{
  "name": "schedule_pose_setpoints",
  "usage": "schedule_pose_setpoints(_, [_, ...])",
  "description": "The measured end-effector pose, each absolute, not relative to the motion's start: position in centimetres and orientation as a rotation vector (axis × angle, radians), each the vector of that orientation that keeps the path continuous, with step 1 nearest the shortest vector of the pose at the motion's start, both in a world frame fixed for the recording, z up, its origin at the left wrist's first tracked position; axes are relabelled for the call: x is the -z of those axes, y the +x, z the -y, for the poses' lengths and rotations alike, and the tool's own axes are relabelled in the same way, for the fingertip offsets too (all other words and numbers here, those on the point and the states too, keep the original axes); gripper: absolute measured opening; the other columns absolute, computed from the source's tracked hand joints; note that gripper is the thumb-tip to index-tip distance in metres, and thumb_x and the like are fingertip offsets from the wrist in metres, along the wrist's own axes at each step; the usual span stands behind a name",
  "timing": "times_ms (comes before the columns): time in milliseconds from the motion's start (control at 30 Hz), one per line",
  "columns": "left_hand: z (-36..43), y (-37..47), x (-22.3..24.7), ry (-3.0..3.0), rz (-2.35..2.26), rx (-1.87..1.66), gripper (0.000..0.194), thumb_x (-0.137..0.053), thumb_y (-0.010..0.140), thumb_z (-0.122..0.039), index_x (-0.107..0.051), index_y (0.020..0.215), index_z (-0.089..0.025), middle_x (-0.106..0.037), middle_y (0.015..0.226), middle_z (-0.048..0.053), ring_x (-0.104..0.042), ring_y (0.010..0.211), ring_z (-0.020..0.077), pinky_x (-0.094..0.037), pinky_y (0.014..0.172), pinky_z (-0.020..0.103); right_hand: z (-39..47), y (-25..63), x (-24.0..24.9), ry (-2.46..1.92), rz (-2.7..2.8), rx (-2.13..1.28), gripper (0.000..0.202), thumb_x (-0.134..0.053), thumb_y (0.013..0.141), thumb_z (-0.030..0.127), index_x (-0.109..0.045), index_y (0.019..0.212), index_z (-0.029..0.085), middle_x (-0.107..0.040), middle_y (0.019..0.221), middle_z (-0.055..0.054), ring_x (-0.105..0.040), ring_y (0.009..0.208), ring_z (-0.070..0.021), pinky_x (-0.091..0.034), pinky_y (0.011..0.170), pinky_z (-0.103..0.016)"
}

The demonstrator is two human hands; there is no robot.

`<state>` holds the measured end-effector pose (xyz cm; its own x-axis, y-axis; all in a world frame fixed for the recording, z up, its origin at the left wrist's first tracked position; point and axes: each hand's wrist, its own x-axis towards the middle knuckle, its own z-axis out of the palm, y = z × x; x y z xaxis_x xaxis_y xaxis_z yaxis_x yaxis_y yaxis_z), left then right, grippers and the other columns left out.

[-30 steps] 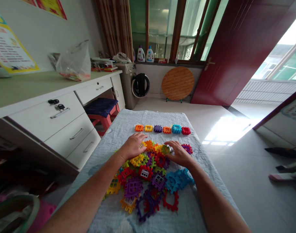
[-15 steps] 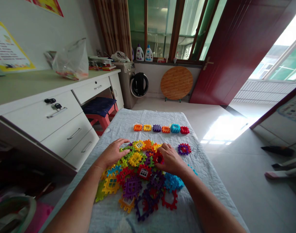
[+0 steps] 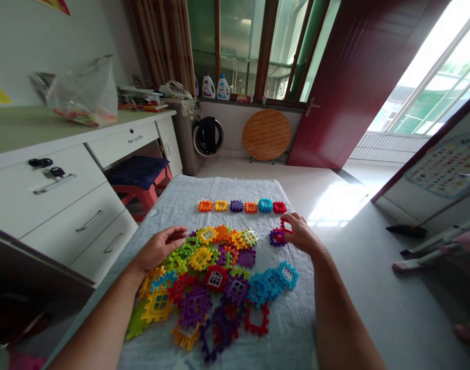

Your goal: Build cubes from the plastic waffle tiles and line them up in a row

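My right hand (image 3: 304,235) pinches a red building block (image 3: 286,225) with a square opening. It holds the block over the right side of the cloth, directly above a purple-and-red block (image 3: 276,237). At the left edge of a heap of interlocking plastic blocks (image 3: 200,258), my left hand (image 3: 160,251) is loosely curved beside the green ones, holding nothing that I can see. The heap mixes yellow, green, red, purple, orange and blue pieces, some with white window grids. Farther back stands a row of several small assembled blocks (image 3: 237,206).
A pale blue cloth (image 3: 235,187) covers the table. A white desk (image 3: 65,190) with drawers is on the left, a dark blue-topped stool (image 3: 136,172) beside it. A washing machine (image 3: 190,136), a round wooden board (image 3: 266,134) and a red door (image 3: 342,82) are beyond.
My right hand has gone from the heap to the right, carrying the red block to the purple-and-red one. My left hand stays by the heap. The view has shifted rightward.
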<state>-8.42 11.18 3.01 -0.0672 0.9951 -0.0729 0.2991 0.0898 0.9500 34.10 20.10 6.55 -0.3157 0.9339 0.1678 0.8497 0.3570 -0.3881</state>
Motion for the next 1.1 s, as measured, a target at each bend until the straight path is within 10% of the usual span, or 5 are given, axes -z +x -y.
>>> schedule_pose_setpoints(1100, [-11.4, -7.9, -3.0, 1.422, -1.589, -1.010, 0.060, -0.071, 0.061, -0.057, -0.066, 0.107, -0.019, -0.071, 0.105, 0.009, -0.064, 0.104, 0.0269, -0.048, 0.096, 0.040, -21.3, 34.1, -3.3, -1.639, 2.437, -0.355, 0.045, -0.065, 0.066, 0.027, -0.062, 0.111, 0.019, -0.059, 0.106, -0.008, -0.052, 0.091, -0.0221, -0.037, 0.084, -0.032])
